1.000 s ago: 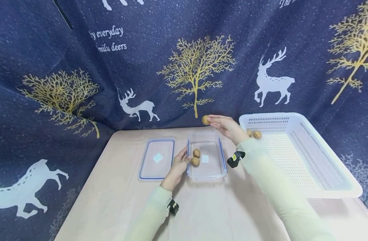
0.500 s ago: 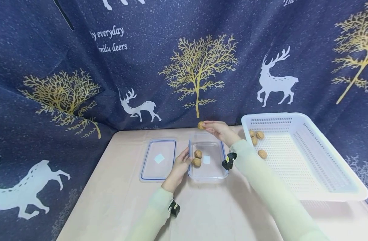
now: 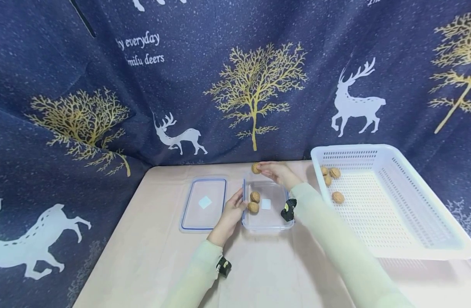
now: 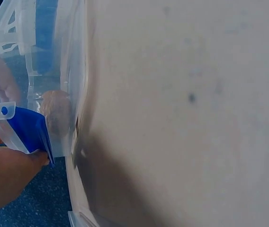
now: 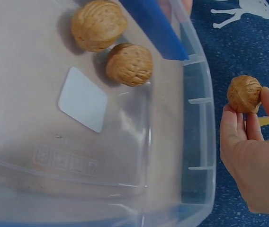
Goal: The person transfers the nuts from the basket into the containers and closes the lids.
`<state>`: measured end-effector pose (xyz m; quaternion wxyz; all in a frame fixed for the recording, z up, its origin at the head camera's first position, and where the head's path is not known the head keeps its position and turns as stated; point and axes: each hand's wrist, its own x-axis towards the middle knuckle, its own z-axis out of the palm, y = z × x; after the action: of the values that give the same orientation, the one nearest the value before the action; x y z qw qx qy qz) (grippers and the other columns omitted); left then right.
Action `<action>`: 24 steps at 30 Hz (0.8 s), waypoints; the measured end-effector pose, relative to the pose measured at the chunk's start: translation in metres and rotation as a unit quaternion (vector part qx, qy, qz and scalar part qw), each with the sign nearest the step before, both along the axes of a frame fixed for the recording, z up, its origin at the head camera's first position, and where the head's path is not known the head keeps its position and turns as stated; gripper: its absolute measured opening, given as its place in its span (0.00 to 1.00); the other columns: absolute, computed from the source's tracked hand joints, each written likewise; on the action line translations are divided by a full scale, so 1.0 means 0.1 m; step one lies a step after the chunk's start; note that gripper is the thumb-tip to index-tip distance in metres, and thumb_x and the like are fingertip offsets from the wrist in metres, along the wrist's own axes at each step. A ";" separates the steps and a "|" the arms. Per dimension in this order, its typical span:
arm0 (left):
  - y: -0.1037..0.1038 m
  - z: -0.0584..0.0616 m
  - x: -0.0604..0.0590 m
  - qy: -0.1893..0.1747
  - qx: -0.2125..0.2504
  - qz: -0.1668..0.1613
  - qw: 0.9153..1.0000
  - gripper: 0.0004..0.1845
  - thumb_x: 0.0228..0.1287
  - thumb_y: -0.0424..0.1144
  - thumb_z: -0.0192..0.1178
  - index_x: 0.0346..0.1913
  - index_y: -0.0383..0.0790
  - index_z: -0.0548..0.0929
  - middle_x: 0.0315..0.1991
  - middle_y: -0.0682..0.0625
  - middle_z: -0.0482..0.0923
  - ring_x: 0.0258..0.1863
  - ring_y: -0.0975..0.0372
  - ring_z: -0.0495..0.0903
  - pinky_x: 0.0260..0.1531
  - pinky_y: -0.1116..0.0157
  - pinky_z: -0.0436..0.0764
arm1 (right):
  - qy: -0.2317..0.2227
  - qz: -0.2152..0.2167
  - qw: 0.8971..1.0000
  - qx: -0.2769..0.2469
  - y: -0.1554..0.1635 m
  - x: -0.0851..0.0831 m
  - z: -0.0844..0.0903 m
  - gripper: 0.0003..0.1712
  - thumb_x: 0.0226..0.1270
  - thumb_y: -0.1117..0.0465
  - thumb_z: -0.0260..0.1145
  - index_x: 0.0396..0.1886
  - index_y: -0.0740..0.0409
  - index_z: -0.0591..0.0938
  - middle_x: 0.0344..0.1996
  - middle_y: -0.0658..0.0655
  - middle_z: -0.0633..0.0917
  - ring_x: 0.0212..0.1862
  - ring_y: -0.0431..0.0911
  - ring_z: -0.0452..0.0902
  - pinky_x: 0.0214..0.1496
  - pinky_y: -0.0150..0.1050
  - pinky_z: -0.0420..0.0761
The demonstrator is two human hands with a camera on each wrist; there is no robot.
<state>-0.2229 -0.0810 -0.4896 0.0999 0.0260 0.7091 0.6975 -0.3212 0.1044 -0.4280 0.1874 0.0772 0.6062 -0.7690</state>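
My right hand (image 3: pixel 278 172) pinches a walnut (image 5: pixel 244 93) between thumb and fingertips, above the far end of a clear plastic food container (image 3: pixel 268 224). Inside the container two walnuts (image 5: pixel 129 64) lie close together by its left wall, near a white diamond-shaped sticker (image 5: pixel 83 99) on the bottom. At the left side my left hand (image 3: pixel 231 214) grips the container, its thumb against a blue locking flap (image 4: pixel 32 132). In the left wrist view, a walnut (image 4: pixel 56 111) shows blurred through the clear wall.
To the left lies the container's clear lid (image 3: pixel 193 214) with a blue seal. A white perforated plastic basket (image 3: pixel 397 205) stands at the right, with several walnuts (image 3: pixel 338 197) along its left side. A dark blue patterned cloth (image 3: pixel 220 85) hangs behind the table (image 3: pixel 150 256).
My right hand has carried its walnut left and down toward the container. More walnuts in the basket have come into sight from behind the right arm. My left hand keeps its hold.
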 end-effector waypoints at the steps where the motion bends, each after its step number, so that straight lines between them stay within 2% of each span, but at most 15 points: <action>1: 0.00 0.00 0.00 0.000 -0.001 -0.001 1.000 0.29 0.71 0.28 0.46 0.74 0.34 0.55 0.73 0.36 0.54 0.72 0.47 0.54 0.71 0.53 0.57 | 0.002 0.005 1.000 0.006 0.00 0.00 -0.02 0.28 0.69 0.72 0.57 0.67 0.74 0.64 0.65 0.66 0.69 0.60 0.50 0.71 0.70 0.38 0.66; 3: 0.00 0.00 0.00 0.000 -0.005 -0.002 1.000 0.29 0.71 0.28 0.46 0.74 0.35 0.55 0.73 0.36 0.54 0.72 0.47 0.54 0.71 0.53 0.56 | 0.005 0.010 1.000 0.018 -0.01 0.00 -0.05 0.27 0.69 0.71 0.58 0.66 0.74 0.65 0.61 0.64 0.73 0.55 0.46 0.74 0.70 0.39 0.66; 5: 0.00 0.00 0.00 0.001 -0.006 -0.002 1.000 0.29 0.71 0.28 0.46 0.74 0.34 0.55 0.73 0.36 0.54 0.72 0.46 0.54 0.71 0.52 0.57 | 0.010 0.021 0.999 0.028 -0.02 0.01 -0.08 0.27 0.69 0.70 0.58 0.66 0.74 0.66 0.59 0.63 0.75 0.54 0.46 0.75 0.71 0.40 0.66; 10: 0.00 0.00 -0.01 -0.002 -0.003 0.002 1.000 0.30 0.71 0.27 0.47 0.73 0.34 0.56 0.73 0.36 0.54 0.72 0.47 0.55 0.71 0.53 0.57 | 0.023 0.060 0.996 0.058 -0.02 0.06 -0.12 0.27 0.71 0.65 0.57 0.66 0.72 0.66 0.62 0.64 0.73 0.65 0.52 0.67 0.74 0.44 0.61; 12: 0.01 0.00 -0.01 -0.005 -0.002 0.004 1.000 0.30 0.71 0.28 0.47 0.73 0.35 0.56 0.73 0.37 0.54 0.72 0.48 0.55 0.71 0.54 0.57 | 0.025 0.066 0.995 0.066 -0.02 0.07 -0.13 0.26 0.71 0.64 0.57 0.65 0.72 0.67 0.61 0.63 0.74 0.65 0.53 0.67 0.74 0.45 0.61; 14: 0.01 0.00 -0.01 -0.005 -0.002 0.006 1.000 0.30 0.70 0.27 0.47 0.73 0.35 0.56 0.73 0.37 0.54 0.72 0.48 0.55 0.71 0.54 0.57 | 0.023 0.062 0.996 0.065 -0.03 0.07 -0.14 0.26 0.70 0.66 0.57 0.64 0.73 0.68 0.55 0.60 0.77 0.61 0.51 0.70 0.73 0.45 0.62; 18: 0.00 0.01 -0.02 -0.002 0.000 0.006 1.000 0.30 0.71 0.28 0.47 0.73 0.34 0.56 0.73 0.37 0.54 0.72 0.48 0.54 0.71 0.54 0.57 | 0.004 0.033 0.998 0.044 -0.07 0.04 -0.16 0.25 0.68 0.71 0.58 0.62 0.77 0.68 0.40 0.55 0.81 0.46 0.44 0.78 0.71 0.42 0.67; 21: 0.00 0.01 -0.02 -0.001 0.000 0.005 1.000 0.30 0.71 0.28 0.47 0.74 0.35 0.56 0.73 0.37 0.54 0.72 0.47 0.55 0.71 0.54 0.57 | -0.004 0.029 0.998 0.060 -0.09 0.02 -0.18 0.26 0.67 0.70 0.60 0.62 0.76 0.68 0.35 0.52 0.82 0.38 0.39 0.79 0.69 0.41 0.68; 24: 0.00 -0.01 -0.01 -0.002 0.004 0.000 1.000 0.30 0.71 0.28 0.47 0.74 0.35 0.55 0.73 0.36 0.53 0.72 0.47 0.54 0.71 0.53 0.57 | -0.008 0.037 0.996 0.087 -0.10 0.03 -0.21 0.27 0.67 0.68 0.61 0.63 0.73 0.69 0.33 0.49 0.83 0.34 0.36 0.79 0.69 0.41 0.69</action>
<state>-0.2240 -0.0813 -0.4906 0.1009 0.0254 0.7063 0.7002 -0.3186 0.0941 -0.4485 0.2131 0.0770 0.6716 -0.7054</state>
